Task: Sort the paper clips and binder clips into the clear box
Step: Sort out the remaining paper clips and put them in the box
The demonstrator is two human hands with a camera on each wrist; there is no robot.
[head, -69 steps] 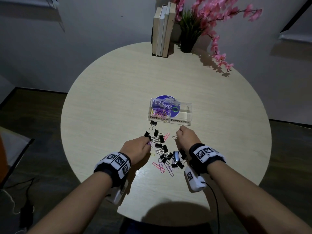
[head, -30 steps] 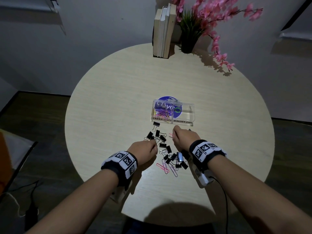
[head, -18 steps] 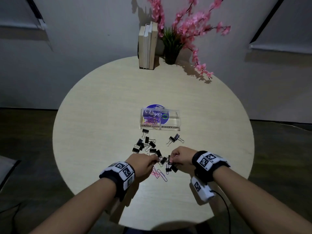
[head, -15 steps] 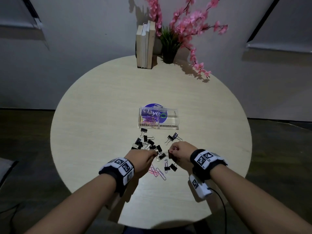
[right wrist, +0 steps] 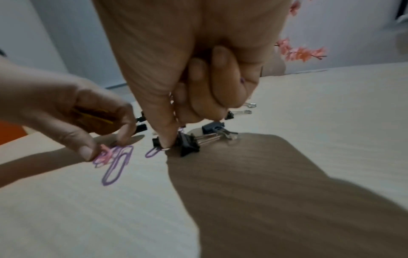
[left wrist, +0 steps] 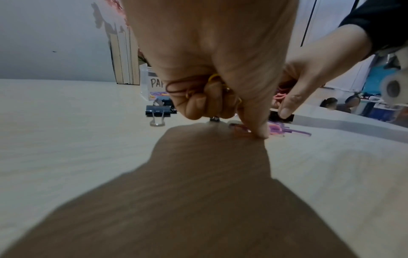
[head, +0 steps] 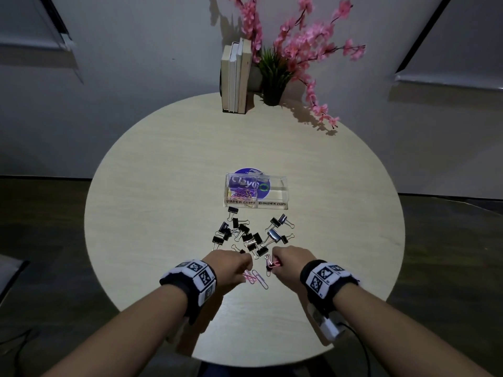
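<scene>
Curling round gathered paper clips, the left hand thumbs more at its four o'clock; the right hand pinches pink clips.

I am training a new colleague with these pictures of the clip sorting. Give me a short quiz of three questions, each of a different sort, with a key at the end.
1. True or false: the black binder clips already lie inside the clear box.
2. What does the left hand hold in its curled fingers? A) paper clips B) a book C) a flower
3. Fill in: the coloured clips inside the clear box lie in the compartment labelled ___.

Key: 1. False: they lie on the table, in front of the box. 2. A. 3. PAPER CLIPS.
</scene>
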